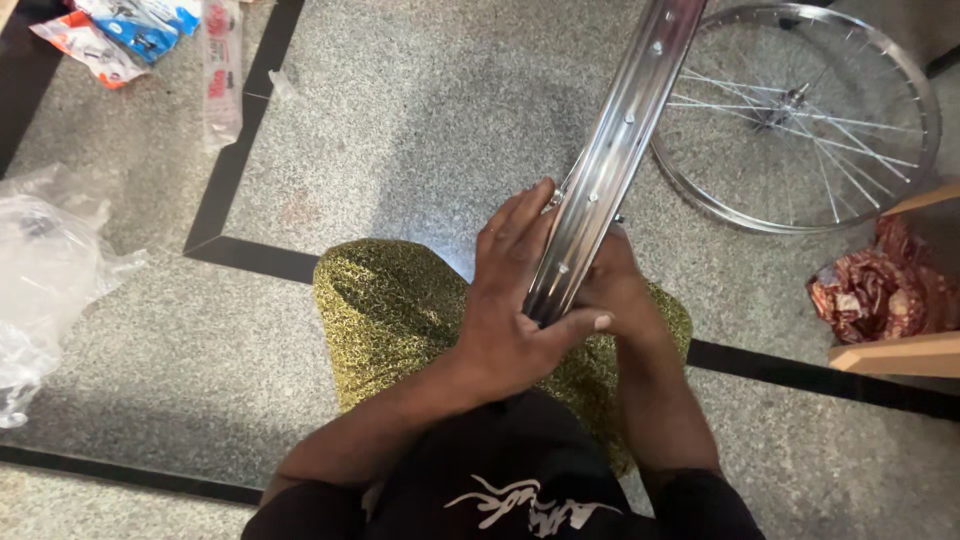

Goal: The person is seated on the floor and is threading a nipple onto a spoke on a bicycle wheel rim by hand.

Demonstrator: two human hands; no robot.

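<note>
**Even light, soft glare, sharp centre**

From my feed the scene is evenly and fairly brightly lit from above. A pale sheen sits on the speckled floor [430, 110] near the top centre, and bright streaks of glare run along the metal rim [610, 150]. Shadows are soft and short, gathered under my arms and lap. The centre is crisp; the spoked wheel [800, 110] stays sharp, with slight stretching toward the corners.

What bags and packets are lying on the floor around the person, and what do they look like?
Long clear packet: top left, narrow, red printing.
Blue and orange packets: top left corner, crumpled, flat.
Clear plastic bag: left edge, big, crinkled, see-through.
Red patterned wrapper: right side, bunched up, shiny, beside a wooden piece.
</note>
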